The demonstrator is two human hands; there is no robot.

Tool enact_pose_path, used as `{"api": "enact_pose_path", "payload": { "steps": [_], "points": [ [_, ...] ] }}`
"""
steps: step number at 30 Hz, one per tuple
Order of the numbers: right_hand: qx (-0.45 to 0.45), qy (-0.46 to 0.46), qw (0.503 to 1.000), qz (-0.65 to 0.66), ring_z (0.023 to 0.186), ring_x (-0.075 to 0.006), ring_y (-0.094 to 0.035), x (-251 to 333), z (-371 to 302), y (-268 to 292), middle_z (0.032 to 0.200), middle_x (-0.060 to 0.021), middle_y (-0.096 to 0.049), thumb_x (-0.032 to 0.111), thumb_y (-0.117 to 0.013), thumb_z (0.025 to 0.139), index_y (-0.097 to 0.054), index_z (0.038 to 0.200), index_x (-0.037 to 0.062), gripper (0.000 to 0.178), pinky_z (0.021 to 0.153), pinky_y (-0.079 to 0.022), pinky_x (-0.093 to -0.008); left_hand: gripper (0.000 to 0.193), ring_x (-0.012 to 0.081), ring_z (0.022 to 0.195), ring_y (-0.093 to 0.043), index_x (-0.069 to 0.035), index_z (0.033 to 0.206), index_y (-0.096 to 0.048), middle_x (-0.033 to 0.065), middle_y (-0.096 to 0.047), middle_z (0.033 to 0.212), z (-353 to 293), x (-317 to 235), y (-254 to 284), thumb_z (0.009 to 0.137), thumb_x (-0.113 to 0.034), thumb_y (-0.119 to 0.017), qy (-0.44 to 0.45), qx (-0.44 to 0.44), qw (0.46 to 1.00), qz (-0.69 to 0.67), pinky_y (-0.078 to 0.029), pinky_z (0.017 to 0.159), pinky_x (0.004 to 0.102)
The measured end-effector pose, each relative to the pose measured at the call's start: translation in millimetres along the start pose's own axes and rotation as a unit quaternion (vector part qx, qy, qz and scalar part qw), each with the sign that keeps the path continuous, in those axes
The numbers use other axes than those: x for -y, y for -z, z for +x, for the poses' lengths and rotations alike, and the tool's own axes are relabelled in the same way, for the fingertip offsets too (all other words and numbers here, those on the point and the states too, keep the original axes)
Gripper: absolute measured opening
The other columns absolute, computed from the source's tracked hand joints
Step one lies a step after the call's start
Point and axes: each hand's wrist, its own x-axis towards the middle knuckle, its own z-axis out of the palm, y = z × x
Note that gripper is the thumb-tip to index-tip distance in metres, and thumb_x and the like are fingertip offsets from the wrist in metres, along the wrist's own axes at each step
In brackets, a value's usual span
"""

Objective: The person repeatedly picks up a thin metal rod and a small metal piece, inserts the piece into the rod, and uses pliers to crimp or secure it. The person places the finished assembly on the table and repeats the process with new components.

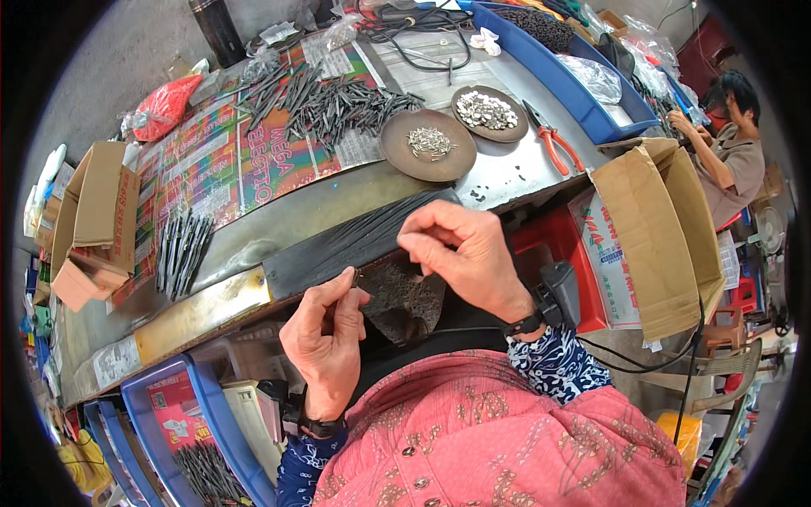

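Over the front edge of the workbench, my left hand (325,338) pinches a tiny dark piece (356,276) between thumb and fingertips; it is too small to name. My right hand (465,258) is raised to the right of it, thumb and fingers curled together in a pinch. Whatever lies between those fingertips, if anything, is hidden. Both hands are apart. Beyond them a black, scored pad (338,245) covers part of the bench edge. Farther back, one round brown dish (397,152) holds small metal pins, and another brown dish (507,133) holds silvery flat bits.
Orange-handled pliers (555,150) lie right of the dishes. Slim black parts form a pile (338,106) on printed sheets, with a neat bundle (183,253) at left. Cardboard boxes (97,211) (650,245) flank the bench. Blue bins (203,397) sit below. Another person (726,160) works at far right.
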Motion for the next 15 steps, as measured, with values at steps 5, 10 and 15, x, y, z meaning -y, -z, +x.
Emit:
{"api": "enact_pose_path", "payload": {
  "steps": [5, 10, 15],
  "points": [
    [-0.085, 0.09, 0.98, -0.155, 0.064, -0.0048, -0.057, 0.1, 8.6, 17.7, 0.075, -0.002, -0.063, 0.004, -0.065, 0.088, -0.064, 0.091, -0.0037, 0.008, 0.057, -0.046, -0.0196, 0.017, 0.0031, 0.054, -0.048, 0.0, 0.107, -0.066, 0.004, -0.064, 0.077, 2.2, -3.7, 2.5, 0.091, 0.003, -0.06, 0.034, 0.008, 0.999, -0.031, -0.038, 0.047, 0.0174],
    [-0.136, 0.155, 0.944, -0.258, 0.065, -0.0063, -0.057, -5.4, 17.8, 31.1, 0.075, -0.0045, -0.064, 0.002, -0.066, 0.086, -0.064, 0.09, -0.0045, 0.008, 0.059, -0.047, -0.0213, 0.017, 0.0028, 0.056, -0.046, -0.001, 0.108, -0.064, 0.0031, -0.06, 0.078, 3.9, -2.5, 3.6, 0.092, 0.002, -0.059, 0.093, 0.004, 0.988, -0.122, -0.037, 0.048, 0.0167],
    [-0.147, 0.14, 0.947, -0.249, 0.065, -0.006, -0.057, -12.9, 22.9, 35.8, 0.075, -0.0039, -0.064, 0.002, -0.067, 0.086, -0.065, 0.09, -0.0042, 0.008, 0.059, -0.047, -0.0211, 0.016, 0.0023, 0.056, -0.045, -0.001, 0.108, -0.063, 0.0039, -0.06, 0.077, 7.0, -0.7, 6.3, 0.093, -0.001, -0.06, 0.109, 0.013, 0.98, -0.164, -0.035, 0.048, 0.0162]
  ]
}}
